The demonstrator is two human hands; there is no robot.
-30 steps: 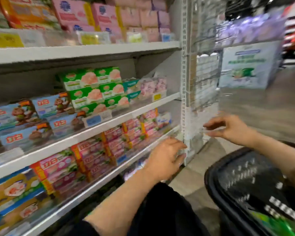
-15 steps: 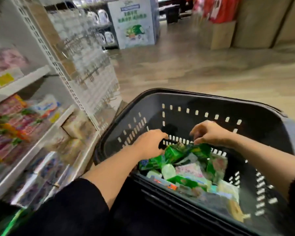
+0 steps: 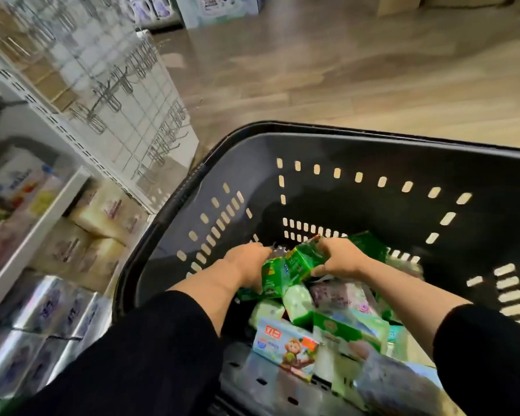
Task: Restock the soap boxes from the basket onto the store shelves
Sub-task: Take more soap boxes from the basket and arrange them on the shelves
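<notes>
Both our hands, the left hand (image 3: 246,267) and right hand (image 3: 338,259), grasp green soap boxes (image 3: 294,265) in the black basket (image 3: 373,151). We should lift them squarely toward the shelves (image 3: 39,223) at nine o'clock.

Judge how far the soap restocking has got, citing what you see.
Done: shelves already hold boxes. In hand: left hand and right hand grip green soap boxes inside the basket. Left: many packs, including a monkey-print box.
</notes>
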